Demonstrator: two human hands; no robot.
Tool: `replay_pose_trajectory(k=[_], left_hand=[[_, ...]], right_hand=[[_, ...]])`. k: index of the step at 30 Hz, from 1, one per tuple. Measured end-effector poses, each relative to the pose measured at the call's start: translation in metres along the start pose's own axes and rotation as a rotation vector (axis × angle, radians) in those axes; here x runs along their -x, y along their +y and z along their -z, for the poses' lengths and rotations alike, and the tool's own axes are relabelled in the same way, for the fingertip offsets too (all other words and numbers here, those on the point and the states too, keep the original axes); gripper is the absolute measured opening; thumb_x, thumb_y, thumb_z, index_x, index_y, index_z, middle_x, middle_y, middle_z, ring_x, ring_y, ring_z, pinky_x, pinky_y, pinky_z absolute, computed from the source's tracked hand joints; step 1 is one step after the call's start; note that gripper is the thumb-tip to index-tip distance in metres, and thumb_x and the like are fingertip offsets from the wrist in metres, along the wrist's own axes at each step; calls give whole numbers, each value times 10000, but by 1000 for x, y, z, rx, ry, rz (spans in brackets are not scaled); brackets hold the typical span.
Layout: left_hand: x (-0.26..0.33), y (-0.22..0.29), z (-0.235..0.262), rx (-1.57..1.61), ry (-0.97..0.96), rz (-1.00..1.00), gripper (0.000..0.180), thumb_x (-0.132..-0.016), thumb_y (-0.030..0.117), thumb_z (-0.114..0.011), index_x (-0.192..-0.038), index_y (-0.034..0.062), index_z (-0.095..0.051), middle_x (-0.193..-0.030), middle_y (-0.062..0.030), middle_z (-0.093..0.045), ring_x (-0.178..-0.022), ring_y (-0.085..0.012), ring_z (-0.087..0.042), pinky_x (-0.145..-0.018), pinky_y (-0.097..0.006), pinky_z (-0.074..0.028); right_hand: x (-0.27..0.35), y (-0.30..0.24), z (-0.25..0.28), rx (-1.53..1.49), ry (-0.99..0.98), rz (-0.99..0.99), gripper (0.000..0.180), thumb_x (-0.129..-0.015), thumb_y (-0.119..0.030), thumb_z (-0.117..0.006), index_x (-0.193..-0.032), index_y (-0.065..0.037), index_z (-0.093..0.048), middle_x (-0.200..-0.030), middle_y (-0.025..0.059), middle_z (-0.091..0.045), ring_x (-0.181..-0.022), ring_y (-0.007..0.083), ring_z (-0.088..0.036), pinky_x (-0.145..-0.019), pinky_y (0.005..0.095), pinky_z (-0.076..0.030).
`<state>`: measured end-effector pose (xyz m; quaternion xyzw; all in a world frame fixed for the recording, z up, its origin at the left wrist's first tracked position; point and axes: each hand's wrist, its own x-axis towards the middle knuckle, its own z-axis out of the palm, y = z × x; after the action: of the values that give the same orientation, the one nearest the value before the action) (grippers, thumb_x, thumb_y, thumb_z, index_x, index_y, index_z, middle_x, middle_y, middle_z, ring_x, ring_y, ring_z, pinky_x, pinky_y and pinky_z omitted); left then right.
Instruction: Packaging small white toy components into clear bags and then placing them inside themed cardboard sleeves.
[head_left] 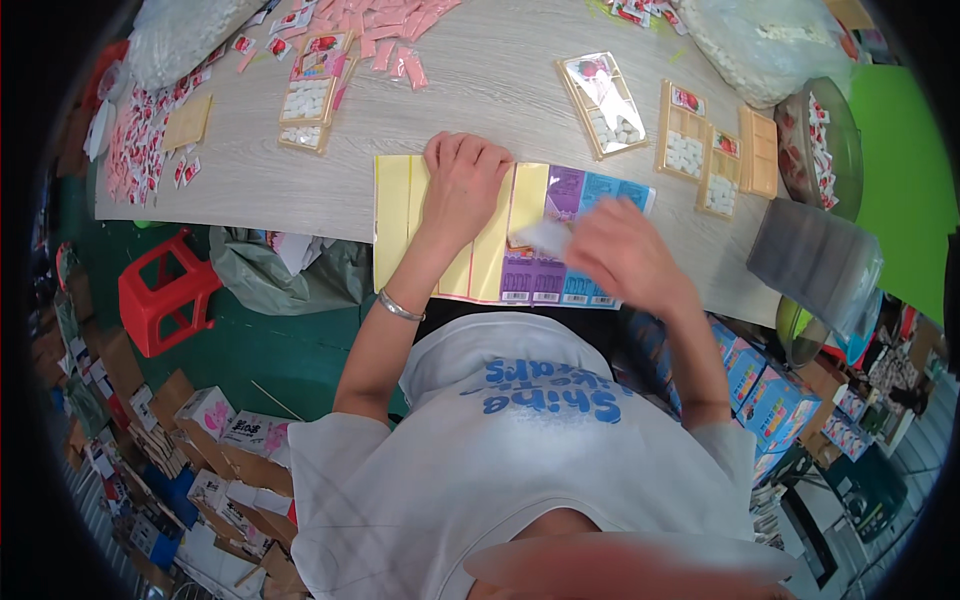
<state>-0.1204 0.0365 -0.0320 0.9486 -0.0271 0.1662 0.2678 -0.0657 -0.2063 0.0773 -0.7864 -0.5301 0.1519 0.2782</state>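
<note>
A sheet of stickers (488, 256) lies across the table's near edge; its left part is bare yellow backing and its right part carries purple and blue printed labels. My left hand (465, 185) rests on the yellow part, fingers bent together over the sheet's far edge. Over the printed part, my right hand (625, 255) is smeared by motion, its fingers closed on a pale, blurred piece that looks like a peeled label (545, 238). Beyond the sheet stands a clear-lidded box (603, 105) with white pieces inside.
More filled boxes (305, 95) sit at left and others (684, 135) at right. Pink packets (385, 25) and small red-white sachets (150, 140) lie scattered. A round bowl (820, 150) and a grey bin (815, 255) stand right. A red stool (165, 290) is on the floor.
</note>
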Motion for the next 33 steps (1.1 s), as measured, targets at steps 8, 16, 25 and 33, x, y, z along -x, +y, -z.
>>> replay_pose_trajectory(k=[8,16,25,33], left_hand=[[-25,10,9,-16,-70,-24,199,-883,104,-705,-1080,107,-677,-1085,-101,-598,-1147,-309,-519,-1106,-516,-319],[-120,86,-77,-231,-79,18,864,-907,595,-638,-1512,13,-433,-1576,-237,-383,-1487,-432,-291,-1190,-660,-198],[-117,42,-12,175,-289,-215,1103,-755,607,-804,-1571,19,-353,-1602,-229,-366,-1511,-368,-324,-1216,-567,-246],[-118,26,-8,930,-93,703,244,-885,247,-821,-800,24,-768,-666,-5,-694,-589,-53,-577,-556,-247,-453]], right_hand=[[192,-59,118,-651,634,-129,187,-795,-140,-731,-742,-71,-565,-801,111,-651,-727,256,-606,-653,364,-491],[83,-5,73,-809,612,-382,439,-734,100,-814,-966,-79,-488,-878,74,-635,-806,143,-632,-731,253,-499],[-6,97,52,-1060,851,-469,533,-882,63,-737,-1343,-26,-486,-959,92,-700,-815,119,-668,-686,238,-529],[-41,125,10,-933,803,-731,487,-876,12,-765,-1290,-26,-512,-966,96,-717,-819,111,-684,-652,222,-558]])
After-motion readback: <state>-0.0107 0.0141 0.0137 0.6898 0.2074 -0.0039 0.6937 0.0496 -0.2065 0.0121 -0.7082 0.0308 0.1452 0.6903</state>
